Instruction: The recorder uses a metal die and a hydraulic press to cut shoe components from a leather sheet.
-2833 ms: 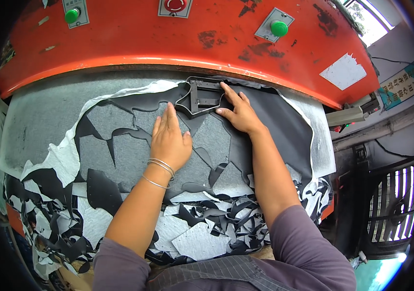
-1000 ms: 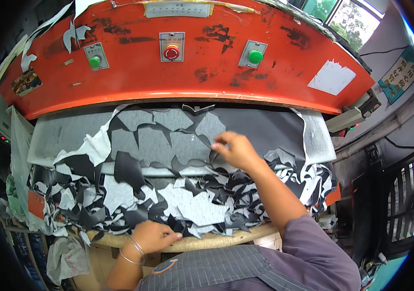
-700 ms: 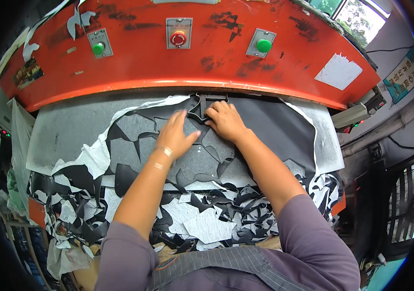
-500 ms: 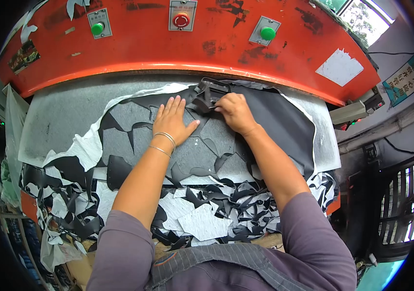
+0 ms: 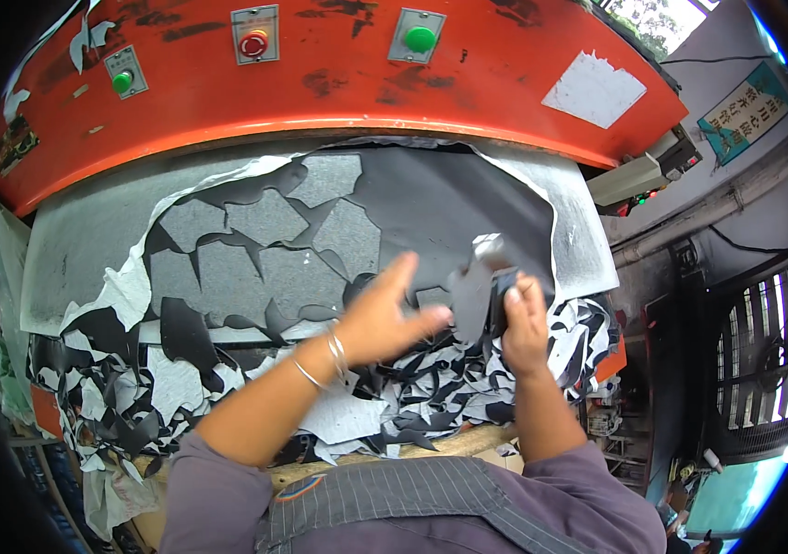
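My right hand (image 5: 525, 323) grips a dark cutting die (image 5: 502, 300), raised above the front right of the sheet. A grey cut piece (image 5: 472, 297) shows at the die's left side; motion blur hides whether it is inside or beside it. My left hand (image 5: 383, 312) is open, fingers spread, just left of the piece and apart from it. Beneath lies a black sheet (image 5: 449, 198) with a pale torn edge. Several cut-out gaps in its left and middle part show the grey cutting board (image 5: 89, 240).
An orange press beam (image 5: 338, 92) spans the back, carrying a red button (image 5: 252, 43), a green button (image 5: 420, 39) and another at left. Black and white scraps (image 5: 172, 383) heap along the front edge. A barred window (image 5: 770, 374) stands at right.
My right hand has lifted the die off the back of the sheet and brought it nearer and rightward. My left hand has left the sheet and moved toward the die. The view has shifted right.
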`<control>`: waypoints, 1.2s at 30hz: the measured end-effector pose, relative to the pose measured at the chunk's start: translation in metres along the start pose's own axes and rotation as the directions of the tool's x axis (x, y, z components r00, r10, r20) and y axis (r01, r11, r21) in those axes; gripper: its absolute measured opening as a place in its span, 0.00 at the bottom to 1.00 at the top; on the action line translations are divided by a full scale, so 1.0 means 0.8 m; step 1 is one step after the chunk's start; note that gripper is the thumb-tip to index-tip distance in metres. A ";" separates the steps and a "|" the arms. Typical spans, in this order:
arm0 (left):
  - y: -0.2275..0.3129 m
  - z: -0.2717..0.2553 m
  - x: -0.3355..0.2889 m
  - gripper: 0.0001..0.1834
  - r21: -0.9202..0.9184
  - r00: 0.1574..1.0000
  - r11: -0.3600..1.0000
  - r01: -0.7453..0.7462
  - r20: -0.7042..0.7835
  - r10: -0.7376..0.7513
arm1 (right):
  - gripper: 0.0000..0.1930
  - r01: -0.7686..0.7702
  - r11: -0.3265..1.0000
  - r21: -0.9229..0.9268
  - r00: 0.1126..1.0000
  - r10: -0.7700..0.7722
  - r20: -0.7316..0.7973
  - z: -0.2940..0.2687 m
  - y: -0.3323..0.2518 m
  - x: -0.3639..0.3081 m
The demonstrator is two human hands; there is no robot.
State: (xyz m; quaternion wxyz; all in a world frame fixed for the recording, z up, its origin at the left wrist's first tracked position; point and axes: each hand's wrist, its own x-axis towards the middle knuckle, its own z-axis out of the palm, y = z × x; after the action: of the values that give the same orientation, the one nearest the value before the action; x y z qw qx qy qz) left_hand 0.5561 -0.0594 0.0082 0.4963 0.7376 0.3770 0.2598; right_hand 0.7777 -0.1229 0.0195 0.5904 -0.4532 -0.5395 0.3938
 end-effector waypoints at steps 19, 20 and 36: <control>0.057 0.126 -0.100 0.26 -0.578 0.954 0.814 0.055 -0.209 -0.213 | 0.13 0.410 0.891 -0.192 0.724 -0.191 0.662 -0.007 -0.035 -0.052; 0.057 0.128 -0.108 0.28 -0.580 0.955 0.814 0.000 -0.241 -0.171 | 0.14 0.413 0.888 -0.202 0.721 -0.183 0.669 -0.004 -0.037 -0.056; 0.005 0.008 -0.161 0.29 0.422 0.490 0.793 0.439 -0.852 0.182 | 0.16 0.123 0.537 -0.834 0.923 0.246 0.294 0.081 0.010 0.126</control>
State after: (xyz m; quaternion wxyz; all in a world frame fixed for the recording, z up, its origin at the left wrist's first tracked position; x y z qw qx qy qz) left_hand 0.4875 -0.1683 0.0083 0.0026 0.5888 0.6908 0.4196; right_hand 0.7241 -0.0176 0.0404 0.1697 -0.6145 -0.7476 0.1864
